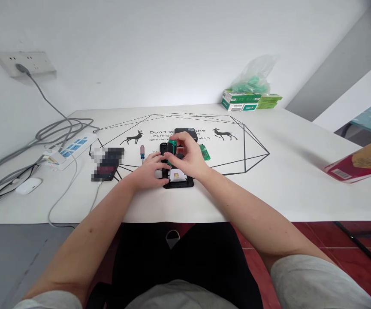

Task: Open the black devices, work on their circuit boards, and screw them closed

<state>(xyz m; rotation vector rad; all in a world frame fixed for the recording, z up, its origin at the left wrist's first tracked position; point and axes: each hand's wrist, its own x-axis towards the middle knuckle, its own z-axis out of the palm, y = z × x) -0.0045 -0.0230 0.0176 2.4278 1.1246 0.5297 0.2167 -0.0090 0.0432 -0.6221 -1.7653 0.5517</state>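
A black opened device (177,180) lies on the white table mat (269,180) in front of me, with a pale square part showing inside it. My left hand (149,169) rests on its left side, fingers curled against it. My right hand (188,156) pinches a green-handled screwdriver (171,148) that stands upright over the device. A small green circuit board (205,152) lies just right of my right hand. A black cover piece (187,133) sits behind the hands.
A second screwdriver with a red and blue handle (142,153) lies left of the hands, beside a blurred phone (107,165). A power strip (71,150), cables and a white mouse (28,185) are at the left. Green boxes (249,101) stand far back; a red packet (359,165) at right.
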